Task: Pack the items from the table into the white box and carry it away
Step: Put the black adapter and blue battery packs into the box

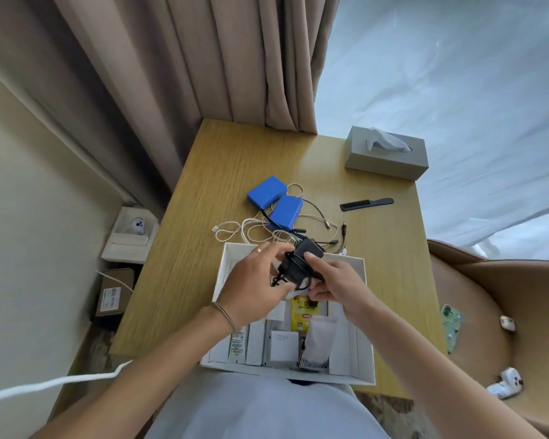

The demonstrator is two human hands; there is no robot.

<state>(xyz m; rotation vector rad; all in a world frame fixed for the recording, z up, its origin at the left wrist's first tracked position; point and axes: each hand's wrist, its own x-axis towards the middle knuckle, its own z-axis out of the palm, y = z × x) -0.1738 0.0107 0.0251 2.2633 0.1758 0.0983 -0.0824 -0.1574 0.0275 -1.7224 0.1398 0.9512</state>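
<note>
Our left hand [254,280] and right hand [333,283] grip the black adapter [300,264] above the white box [358,315]. Its loose cord could snag the cables [254,228], we reckon.

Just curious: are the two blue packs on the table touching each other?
Touching. The head view shows the two blue packs meeting corner to edge, no table between.

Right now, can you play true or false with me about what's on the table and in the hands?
1. Both hands, left hand and right hand, hold the black charger. True.
2. The two blue packs are inside the white box. False: they lie on the table, beyond the box.
3. The black comb lies on the table. True.
4. The tissue box is red. False: it is grey.
5. The white box is closed. False: it is open, with things inside.
</note>
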